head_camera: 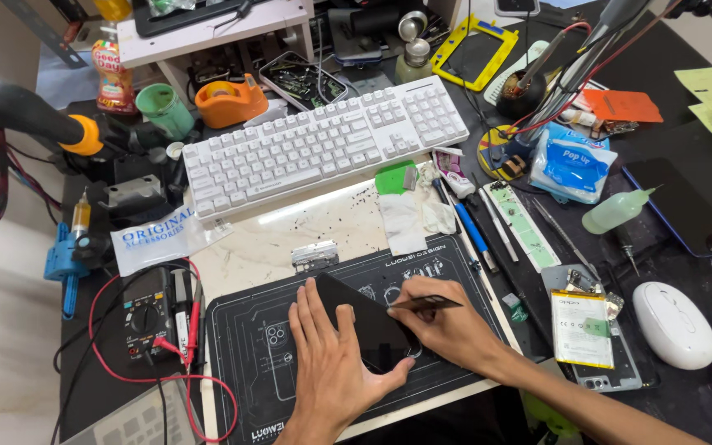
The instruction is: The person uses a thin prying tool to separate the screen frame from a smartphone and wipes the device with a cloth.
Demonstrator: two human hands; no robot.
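Note:
A black phone screen panel (364, 321) lies flat on a dark repair mat (249, 363). My left hand (331, 371) rests flat on the panel's near left side, fingers spread along its edge. My right hand (446, 321) sits at the panel's right edge and grips a thin dark pry tool (426, 304), whose tip touches the panel's rim. An opened phone body (590, 330) with a yellow-labelled battery lies to the right.
A white keyboard (323, 144) sits behind the mat. A multimeter (148, 317) with red leads lies at left, a white mouse (674, 323) at right. Screwdrivers, tweezers, a green squeeze bottle (615, 213), a tissue pack (574, 165) and a soldering iron stand (525, 91) crowd the right side.

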